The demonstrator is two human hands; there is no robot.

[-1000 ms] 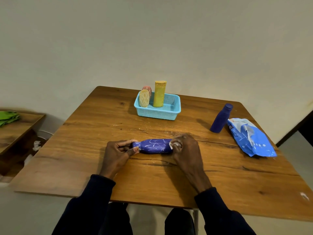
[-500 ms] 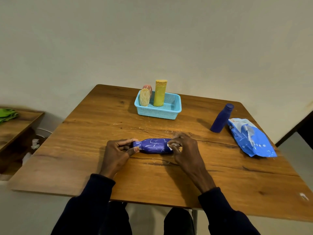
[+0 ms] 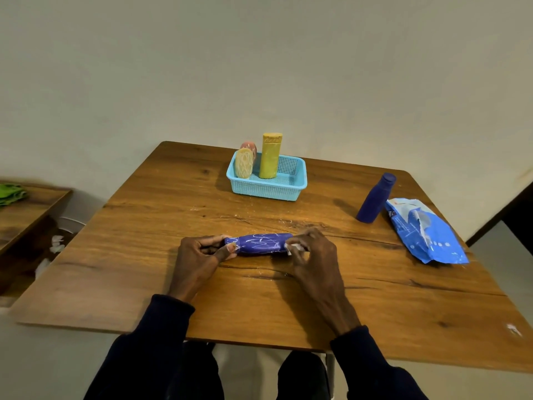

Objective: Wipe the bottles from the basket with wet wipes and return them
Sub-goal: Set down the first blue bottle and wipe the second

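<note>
A blue bottle with white scribbles (image 3: 259,243) lies on its side on the wooden table (image 3: 144,255). My left hand (image 3: 202,255) grips its left end, thumb on the neck. At the bottle's right end, my right hand (image 3: 313,255) pinches a small white wet wipe (image 3: 292,247) against it. The light blue basket (image 3: 268,189) stands further back and holds a tall yellow bottle (image 3: 270,155), a cream oval bottle (image 3: 244,164) and a pink one (image 3: 249,147) partly hidden behind it.
A plain dark blue bottle (image 3: 375,199) stands at the right, beside an open blue pack of wet wipes (image 3: 424,230). White crumbs dot the table by the hands. A lower wooden shelf with a green cloth (image 3: 11,193) is at the left.
My right hand has moved slightly along the bottle's right end, its fingers now curled on the wipe. The left hand and bottle stay in place.
</note>
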